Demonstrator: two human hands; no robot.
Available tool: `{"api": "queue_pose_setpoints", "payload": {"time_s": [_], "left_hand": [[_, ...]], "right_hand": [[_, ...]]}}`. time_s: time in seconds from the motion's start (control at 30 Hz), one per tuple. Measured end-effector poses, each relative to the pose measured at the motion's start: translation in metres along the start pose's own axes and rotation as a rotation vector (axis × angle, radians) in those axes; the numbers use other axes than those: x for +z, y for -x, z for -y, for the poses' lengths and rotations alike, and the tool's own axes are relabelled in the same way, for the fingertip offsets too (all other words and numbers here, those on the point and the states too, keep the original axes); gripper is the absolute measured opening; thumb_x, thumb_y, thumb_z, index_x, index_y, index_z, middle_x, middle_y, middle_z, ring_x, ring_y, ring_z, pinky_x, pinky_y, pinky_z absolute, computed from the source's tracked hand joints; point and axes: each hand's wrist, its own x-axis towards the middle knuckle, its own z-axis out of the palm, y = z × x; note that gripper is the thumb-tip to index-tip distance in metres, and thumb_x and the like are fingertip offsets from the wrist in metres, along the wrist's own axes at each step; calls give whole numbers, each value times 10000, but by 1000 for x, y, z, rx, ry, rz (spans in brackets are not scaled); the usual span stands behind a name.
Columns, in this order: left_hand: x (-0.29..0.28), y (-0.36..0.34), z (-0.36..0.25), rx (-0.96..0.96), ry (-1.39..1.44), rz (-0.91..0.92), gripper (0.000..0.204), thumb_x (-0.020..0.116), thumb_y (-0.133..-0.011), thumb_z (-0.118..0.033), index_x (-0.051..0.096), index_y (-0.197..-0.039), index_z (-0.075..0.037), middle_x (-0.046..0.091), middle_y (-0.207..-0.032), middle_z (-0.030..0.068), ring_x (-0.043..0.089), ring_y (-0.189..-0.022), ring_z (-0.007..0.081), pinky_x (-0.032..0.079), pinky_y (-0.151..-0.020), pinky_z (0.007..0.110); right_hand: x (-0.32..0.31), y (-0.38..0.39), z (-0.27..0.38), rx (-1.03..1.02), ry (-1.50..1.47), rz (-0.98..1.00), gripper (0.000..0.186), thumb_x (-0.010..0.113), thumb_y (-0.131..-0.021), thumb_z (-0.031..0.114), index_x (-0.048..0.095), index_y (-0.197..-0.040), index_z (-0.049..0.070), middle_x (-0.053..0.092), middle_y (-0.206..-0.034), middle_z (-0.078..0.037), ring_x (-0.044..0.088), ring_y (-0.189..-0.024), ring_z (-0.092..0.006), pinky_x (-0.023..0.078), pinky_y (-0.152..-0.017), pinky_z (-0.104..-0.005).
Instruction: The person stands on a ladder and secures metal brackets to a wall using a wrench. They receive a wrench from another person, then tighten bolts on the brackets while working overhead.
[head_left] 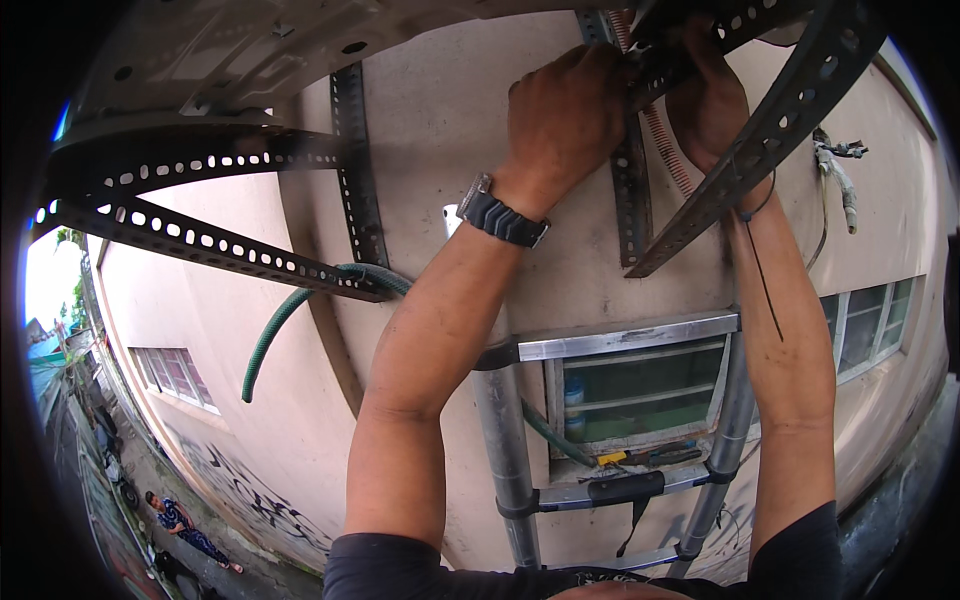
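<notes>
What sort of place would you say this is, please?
Probably an elevated outdoor work spot: a metal ladder stands by a pale wall with a window, and a person shows far below.

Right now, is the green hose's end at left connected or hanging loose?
Hanging loose: the green hose curves down past the slotted bracket, and its tip joins nothing.
</notes>
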Motion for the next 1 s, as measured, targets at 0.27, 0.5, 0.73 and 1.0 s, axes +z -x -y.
{"api": "queue_pose_setpoints", "payload": {"time_s": [0.27, 0.5, 0.73, 1.0], "left_hand": [[-53, -48, -42, 259, -554, 329, 134, 629, -908, -127, 761, -921, -112, 736, -778, 115, 721, -695, 319, 574, -608, 412], [-76, -66, -65, 185, -527, 528, 154, 660, -871, -143, 757, -777, -69, 732, -763, 145, 731, -687, 282, 579, -615, 400], [-56, -3, -32, -58, -122, 166, 137, 681, -963, -196, 742, -989, -75, 724, -785, 139, 706, -702, 351, 543, -616, 429], [11, 25, -5, -144, 192, -82, 128, 635, -965, -96, 733, -1027, -43, 754, -914, 157, 733, -808, 348, 564, -718, 401]], "right_hand": [[9, 1, 3, -29, 27, -8, 420, 629, -1017, 458, 632, -1226, 94, 666, -1083, -9, 642, -1011, -166, 509, -881, -361], [10, -4, -1, -65, 38, -58, 400, 630, -1017, 439, 633, -1220, 94, 664, -1059, -8, 640, -988, -166, 505, -879, -357], [11, -6, 0, -85, 45, -77, 380, 632, -1018, 420, 633, -1214, 95, 663, -1035, -8, 639, -966, -165, 500, -877, -353], [9, -5, -4, -121, 37, -76, 351, 640, -1016, 397, 634, -1192, 93, 657, -979, -6, 630, -933, -162, 491, -872, -343]]}}
